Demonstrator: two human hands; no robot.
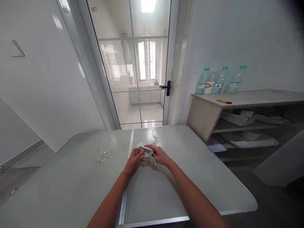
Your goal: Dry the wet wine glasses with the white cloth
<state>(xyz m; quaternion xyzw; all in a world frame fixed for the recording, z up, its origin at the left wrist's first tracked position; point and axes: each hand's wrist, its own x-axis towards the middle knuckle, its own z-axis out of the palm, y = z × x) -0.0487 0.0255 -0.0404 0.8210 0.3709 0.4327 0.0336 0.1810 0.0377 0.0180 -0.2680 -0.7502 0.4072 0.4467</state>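
Observation:
My left hand (136, 161) is closed on a clear glass (146, 156), mostly hidden by the fingers and a white cloth. In my right hand (161, 155) is the white cloth (150, 148), pressed against the glass, with one end hanging below. Both hands meet just above the table, near its middle. Just beyond them a small stemmed glass (155, 135) stands upright on the table, apart from my fingers.
Water (104, 154) is splashed on the table (78, 183) at the left. A metal seam (123, 202) divides the tabletop. To the right, a shelf unit (204, 117) carries several plastic bottles (218, 83) and a yellow-and-red box cutter-like object (224, 101). Behind stands a glass door (133, 72).

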